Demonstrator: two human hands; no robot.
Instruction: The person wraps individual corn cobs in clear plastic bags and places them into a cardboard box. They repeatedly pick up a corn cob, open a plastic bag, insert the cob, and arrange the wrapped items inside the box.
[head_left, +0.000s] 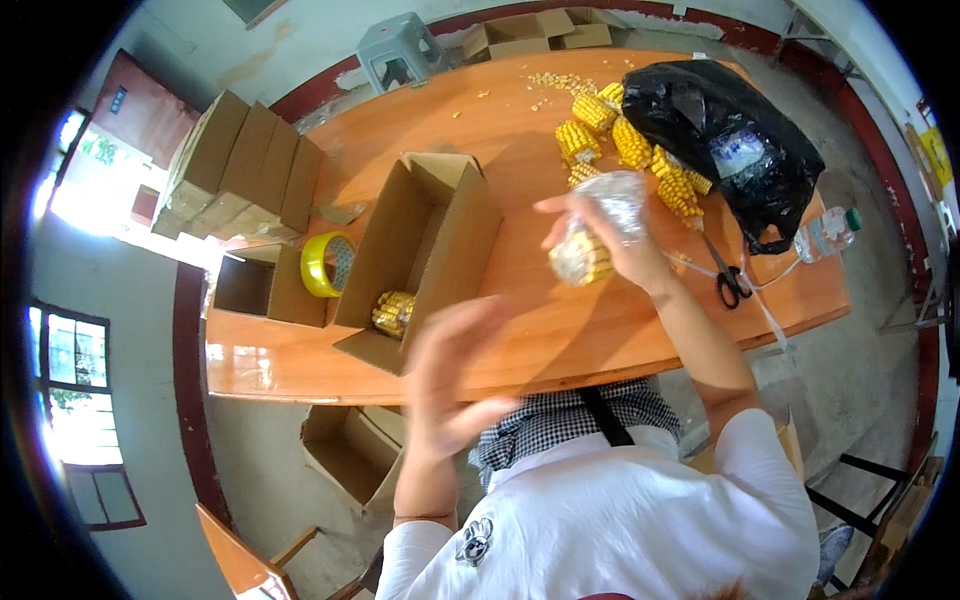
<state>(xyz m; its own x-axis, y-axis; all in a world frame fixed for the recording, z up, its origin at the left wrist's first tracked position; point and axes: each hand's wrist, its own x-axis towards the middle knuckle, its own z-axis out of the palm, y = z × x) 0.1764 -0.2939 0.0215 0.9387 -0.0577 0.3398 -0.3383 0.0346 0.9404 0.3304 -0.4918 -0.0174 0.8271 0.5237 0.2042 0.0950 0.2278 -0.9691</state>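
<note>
My right hand (628, 251) grips a corn cob piece (589, 261) in clear plastic wrap, held above the table. Crumpled plastic (615, 196) puffs out on the far side of the fingers. Blurred by motion, my left hand (448, 382) is raised at the near end of a long open cardboard box (461, 247), fingers apart and nothing in them. Inside that box, at its near end, lies another corn piece (392, 311), apparently wrapped. Several bare corn pieces (631, 144) are heaped past my right hand, beside a black plastic bag (694, 105).
Black-handled scissors (729, 283), a white strip (766, 319) and a plastic bottle (821, 235) lie at the right. A yellow tape roll (319, 264) stands between the long box and a smaller carton (296, 292). Stacked cartons (244, 169) occupy the left end. Loose kernels (559, 81) dot the far side.
</note>
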